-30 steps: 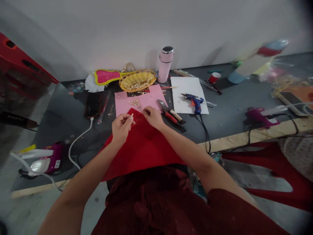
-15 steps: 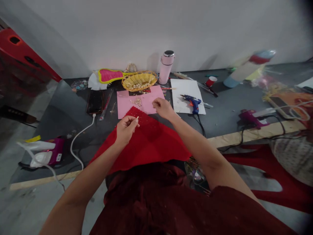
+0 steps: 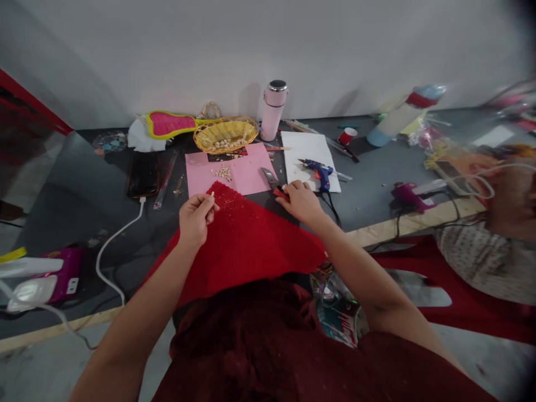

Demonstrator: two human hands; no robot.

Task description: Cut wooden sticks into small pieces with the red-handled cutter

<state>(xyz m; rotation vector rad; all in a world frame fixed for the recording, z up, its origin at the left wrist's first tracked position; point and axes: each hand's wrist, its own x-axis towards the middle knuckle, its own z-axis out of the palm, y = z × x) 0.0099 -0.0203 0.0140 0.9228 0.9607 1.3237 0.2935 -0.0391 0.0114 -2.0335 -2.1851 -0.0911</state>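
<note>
My left hand (image 3: 196, 219) is closed in a pinch on a small pale piece (image 3: 213, 194), like a bit of shell or seed. It hovers over the left edge of a red cloth (image 3: 251, 245) that is sprinkled with tiny crumbs near its far corner. My right hand (image 3: 304, 202) has its fingers closed over the red handles of a pair of pliers (image 3: 272, 180). The pliers' grey jaws point away to the left, by the edge of the pink paper (image 3: 251, 177). On that paper lies a pile of small pale pieces (image 3: 221, 173).
A yellow wicker basket (image 3: 201, 146) holds more pale pieces. Behind stands a pink flask (image 3: 273, 114). A blue glue gun (image 3: 320, 173) rests on a white board (image 3: 295, 148). At left are a phone (image 3: 143, 176) with a white cable and a purple power block (image 3: 69, 273). Another person's arm (image 3: 511, 195) shows at far right.
My right hand has moved from above the pink paper down to the right and taken hold of the pliers. My left hand still pinches the pale piece. The view has shifted slightly right.
</note>
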